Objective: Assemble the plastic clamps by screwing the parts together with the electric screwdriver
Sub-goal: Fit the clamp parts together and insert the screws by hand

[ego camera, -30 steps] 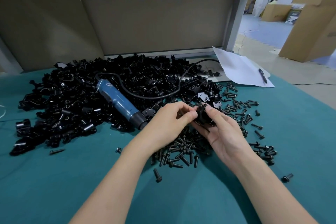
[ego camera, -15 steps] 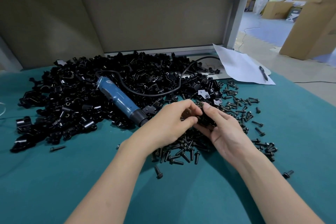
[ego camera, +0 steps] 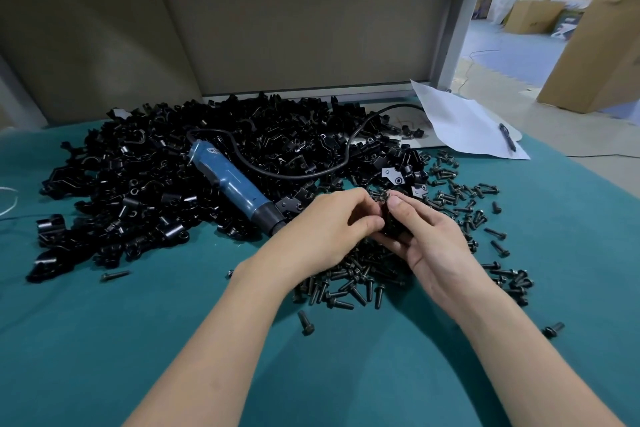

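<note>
- The black plastic clamp [ego camera: 390,223] is held between both hands, just above the table near the middle of the view. One hand is at its nine o'clock and the other at its four o'clock.
- The left hand [ego camera: 325,229] has its fingers curled inward, with the tips pinching the clamp's left side.
- The right hand [ego camera: 437,248] grasps the clamp from below and from the right, with the thumb pressed on its top.
- The clamp is glossy black and small. Fingers cover most of it, so its exact shape cannot be told.
- Loose black screws [ego camera: 346,284] lie on the cloth directly under the hands. They are scattered from the clamp's six o'clock round to its two o'clock.
- The blue electric screwdriver [ego camera: 232,184] lies untouched at the clamp's ten o'clock, resting on the heap. Its dark nose points toward the hands and is near the left hand's knuckles.
- Its black cable [ego camera: 311,173] loops off toward one o'clock.
- A big heap of black clamp parts [ego camera: 145,170] spreads from nine to twelve o'clock.
- A white paper [ego camera: 460,121] with a pen [ego camera: 507,137] on it lies at two o'clock.
- Everything rests on the teal-covered table [ego camera: 104,340].
</note>
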Tool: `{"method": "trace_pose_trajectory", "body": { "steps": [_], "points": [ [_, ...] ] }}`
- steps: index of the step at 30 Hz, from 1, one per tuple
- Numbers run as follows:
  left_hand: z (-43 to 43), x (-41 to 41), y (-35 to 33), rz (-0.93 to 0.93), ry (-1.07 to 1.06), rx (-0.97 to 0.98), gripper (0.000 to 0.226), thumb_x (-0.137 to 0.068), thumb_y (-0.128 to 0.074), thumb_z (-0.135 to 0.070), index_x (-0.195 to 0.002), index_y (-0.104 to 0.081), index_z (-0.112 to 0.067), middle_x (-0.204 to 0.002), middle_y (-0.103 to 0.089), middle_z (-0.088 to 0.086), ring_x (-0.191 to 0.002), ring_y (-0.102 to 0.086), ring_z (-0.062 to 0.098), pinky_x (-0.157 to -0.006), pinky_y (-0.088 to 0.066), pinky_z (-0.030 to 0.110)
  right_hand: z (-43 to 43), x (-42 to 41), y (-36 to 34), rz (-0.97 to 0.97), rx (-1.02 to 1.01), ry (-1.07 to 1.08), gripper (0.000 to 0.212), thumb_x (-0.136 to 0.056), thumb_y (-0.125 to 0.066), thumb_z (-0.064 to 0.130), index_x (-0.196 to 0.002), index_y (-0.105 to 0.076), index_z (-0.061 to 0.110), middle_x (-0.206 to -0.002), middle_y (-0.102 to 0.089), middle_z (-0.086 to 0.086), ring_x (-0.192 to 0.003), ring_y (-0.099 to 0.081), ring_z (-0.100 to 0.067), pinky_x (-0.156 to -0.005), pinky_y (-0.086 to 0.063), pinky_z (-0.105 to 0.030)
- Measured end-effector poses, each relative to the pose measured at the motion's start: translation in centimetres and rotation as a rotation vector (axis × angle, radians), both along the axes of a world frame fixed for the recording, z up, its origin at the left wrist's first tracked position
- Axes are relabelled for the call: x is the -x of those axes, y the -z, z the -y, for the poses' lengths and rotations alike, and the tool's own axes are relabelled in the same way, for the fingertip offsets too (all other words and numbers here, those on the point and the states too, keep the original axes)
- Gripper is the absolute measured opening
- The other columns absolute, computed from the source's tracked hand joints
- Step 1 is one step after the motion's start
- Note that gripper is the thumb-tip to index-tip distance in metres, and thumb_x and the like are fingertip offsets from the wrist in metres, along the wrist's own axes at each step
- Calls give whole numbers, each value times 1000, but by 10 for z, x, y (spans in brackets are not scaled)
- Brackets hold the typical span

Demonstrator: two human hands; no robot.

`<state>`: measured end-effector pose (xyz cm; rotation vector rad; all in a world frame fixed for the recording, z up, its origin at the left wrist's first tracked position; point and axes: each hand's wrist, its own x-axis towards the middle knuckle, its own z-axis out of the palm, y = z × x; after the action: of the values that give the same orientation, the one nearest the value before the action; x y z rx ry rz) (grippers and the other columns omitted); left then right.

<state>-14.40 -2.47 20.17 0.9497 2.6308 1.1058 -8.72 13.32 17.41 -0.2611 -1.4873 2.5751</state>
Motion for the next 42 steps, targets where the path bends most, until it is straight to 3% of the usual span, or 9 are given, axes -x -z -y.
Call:
{"method": "trace_pose_trajectory", "body": {
  "steps": [3,8,14,21,27,30,33,35,42],
  "points": [
    [1,0,0,22,29,-28,9,-98,-64,-36,-107,-62,-35,-99,-66,-19,-93,-61,-1,-84,-49,24,0,0,-1,6,-4,17,30,-83,-73,21,-111,-74,8,-106,-79,-14,-98,-77,-23,-71,-61,-25],
    [0,-1,3,28,-58,8,24,-97,-57,-55,-92,-63,-33,-78,-64,-13,-68,-56,0,-63,-44,26,2,-1,-2,-7,-12,6,15,-81,-74,21,-91,-84,17,-104,-79,-15,-99,-77,-24,-74,-62,-29],
    [-3,-1,0,13,1,-3,8,-97,-65,-38,-103,-62,-33,-94,-65,-16,-88,-60,-2,-77,-46,24,1,-3,-3,2,-14,6,18,-82,-75,22,-96,-82,14,-104,-79,-15,-91,-78,-21,-69,-60,-23],
    [0,0,3,46,-85,-13,22,-95,-61,-55,-89,-62,-34,-80,-65,-14,-69,-56,-1,-62,-39,25,3,-2,0,-33,-13,-5,21,-82,-75,22,-101,-80,14,-105,-78,-15,-99,-77,-24,-76,-62,-28],
    [1,3,0,53,1,-67,12,-93,-71,-35,-89,-61,-40,-92,-67,-18,-89,-62,-2,-79,-46,23,1,-2,0,-25,-62,-15,31,-83,-74,26,-111,-75,12,-110,-78,-14,-99,-77,-22,-75,-61,-25],
    [3,2,0,87,-17,-86,11,-92,-68,-47,-92,-61,-38,-90,-67,-17,-82,-61,-4,-73,-45,21,1,-2,0,-34,-50,-4,25,-82,-75,26,-104,-80,15,-109,-78,-12,-101,-76,-22,-76,-61,-26],
    [2,1,1,67,-85,3,29,-95,-56,-60,-88,-63,-33,-79,-68,-12,-70,-62,5,-63,-48,31,1,-2,1,-67,-63,-13,18,-84,-74,26,-98,-83,19,-106,-78,-12,-104,-75,-23,-81,-62,-31],
    [1,1,1,81,-61,13,32,-99,-54,-55,-86,-67,-28,-78,-72,-7,-74,-68,12,-73,-57,40,1,-2,1,-67,-76,-10,19,-82,-75,27,-99,-83,21,-106,-78,-13,-103,-75,-24,-82,-62,-32],
    [3,1,-1,47,36,-33,5,-97,-64,-39,-101,-61,-37,-92,-66,-18,-85,-60,-3,-77,-47,21,-1,-1,2,-59,-99,3,35,-81,-76,29,-113,-75,13,-106,-79,-12,-101,-76,-23,-80,-61,-29]
  ]
}}
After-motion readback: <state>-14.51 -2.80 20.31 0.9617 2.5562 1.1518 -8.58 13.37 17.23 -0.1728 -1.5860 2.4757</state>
